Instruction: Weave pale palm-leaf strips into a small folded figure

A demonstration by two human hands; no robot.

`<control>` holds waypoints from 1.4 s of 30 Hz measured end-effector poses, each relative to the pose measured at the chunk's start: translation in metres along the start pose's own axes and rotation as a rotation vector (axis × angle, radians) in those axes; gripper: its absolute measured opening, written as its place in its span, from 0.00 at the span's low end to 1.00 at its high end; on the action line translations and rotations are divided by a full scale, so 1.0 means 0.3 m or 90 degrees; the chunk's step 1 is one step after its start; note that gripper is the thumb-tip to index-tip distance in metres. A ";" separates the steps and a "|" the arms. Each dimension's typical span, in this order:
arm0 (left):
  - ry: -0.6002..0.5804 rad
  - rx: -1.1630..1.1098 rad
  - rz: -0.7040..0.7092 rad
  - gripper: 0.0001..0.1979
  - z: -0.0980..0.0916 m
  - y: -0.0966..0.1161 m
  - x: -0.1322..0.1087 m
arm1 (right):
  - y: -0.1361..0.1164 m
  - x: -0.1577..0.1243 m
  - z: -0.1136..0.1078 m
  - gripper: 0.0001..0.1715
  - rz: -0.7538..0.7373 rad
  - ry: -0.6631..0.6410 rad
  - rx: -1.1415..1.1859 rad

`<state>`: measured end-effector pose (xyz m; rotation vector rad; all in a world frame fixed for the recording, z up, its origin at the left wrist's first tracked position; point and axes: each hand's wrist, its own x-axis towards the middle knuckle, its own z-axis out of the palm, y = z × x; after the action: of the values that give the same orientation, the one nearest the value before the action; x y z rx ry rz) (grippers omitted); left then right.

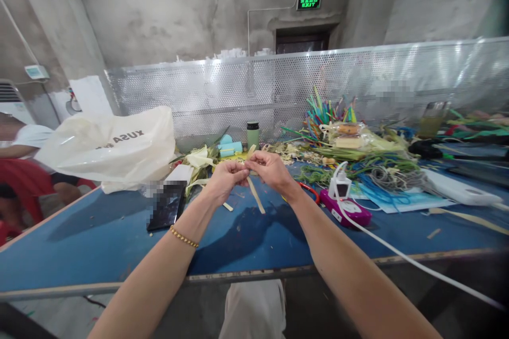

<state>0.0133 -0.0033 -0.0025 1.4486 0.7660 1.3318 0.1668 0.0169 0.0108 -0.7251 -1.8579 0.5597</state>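
Above the blue table [131, 259] my two hands meet at their fingertips. A pale, flat strip [256, 196] like dried leaf hangs down from between them, and a bit of it sticks up above the fingers. My right hand [272, 170] pinches this strip between thumb and forefinger. My left hand [225, 181], thumb pressed to the fingers, grips it close beside the right. Another pale strip end [228, 206] shows below the left hand; whether it belongs to the same strip I cannot tell.
A phone [167, 206] lies left, before a white plastic bag [111, 148]. Behind my hands stands a green bottle [253, 135]. A purple power strip [345, 211] with a charger, tangled cords [392, 180] and a white cable [397, 254] are right. Someone [27, 137] sits far left.
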 end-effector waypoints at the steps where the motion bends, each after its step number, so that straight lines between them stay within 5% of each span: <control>1: 0.002 0.006 -0.003 0.09 0.000 0.000 0.000 | 0.006 0.003 0.001 0.15 -0.022 0.012 -0.022; 6: -0.004 0.017 -0.032 0.06 0.000 0.009 -0.004 | 0.032 0.015 0.005 0.10 -0.092 0.048 -0.101; 16: -0.019 0.006 -0.055 0.07 -0.007 -0.005 -0.002 | 0.027 0.010 0.012 0.08 -0.069 0.048 -0.128; 21: 0.117 -0.068 -0.029 0.11 -0.049 -0.032 0.031 | 0.018 0.014 0.004 0.18 -0.009 0.124 -0.232; 26: 0.141 -0.132 -0.038 0.14 -0.052 -0.045 0.035 | 0.022 0.004 0.029 0.15 0.028 -0.010 -0.253; 34: 0.070 -0.066 -0.061 0.15 -0.043 -0.031 0.024 | 0.041 -0.003 0.021 0.13 0.178 -0.044 -0.103; 42: 0.063 -0.019 0.020 0.14 -0.034 -0.024 0.018 | 0.010 -0.008 0.004 0.05 0.129 -0.059 -0.042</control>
<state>0.0058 0.0064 -0.0081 1.3847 0.7867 1.4409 0.1671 0.0174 0.0069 -0.9522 -1.9078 0.6735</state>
